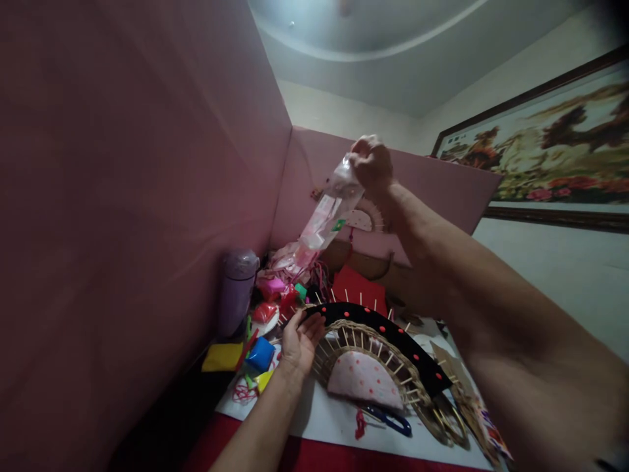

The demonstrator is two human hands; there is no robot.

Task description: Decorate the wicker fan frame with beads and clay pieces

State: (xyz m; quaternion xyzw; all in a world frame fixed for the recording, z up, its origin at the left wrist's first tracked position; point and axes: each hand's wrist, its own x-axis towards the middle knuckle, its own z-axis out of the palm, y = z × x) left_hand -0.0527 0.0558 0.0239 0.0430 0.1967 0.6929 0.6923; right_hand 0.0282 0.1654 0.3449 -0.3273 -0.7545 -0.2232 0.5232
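My right hand (373, 160) is raised and closed on the top of a clear plastic bag (327, 213), which hangs down at a slant. A white and pink piece and a small green label show on the bag. Palm up, my left hand (302, 341) has its fingers stretched out at the left end of a fan-shaped woven piece. That fan (366, 380) has a pale half-round centre with red dots, thin sticks, a braided cord band and a black outer band (388, 326) with red dots. Whether my left fingers touch the black band I cannot tell.
A purple bottle (236, 292) stands at the left. Near it lie a blue packet (260, 354), a yellow packet (223, 357) and several coloured pieces. Blue-handled scissors (393, 419) lie before the fan, with red sheets (358, 288) behind. Pink partitions (147, 196) rise at left and back.
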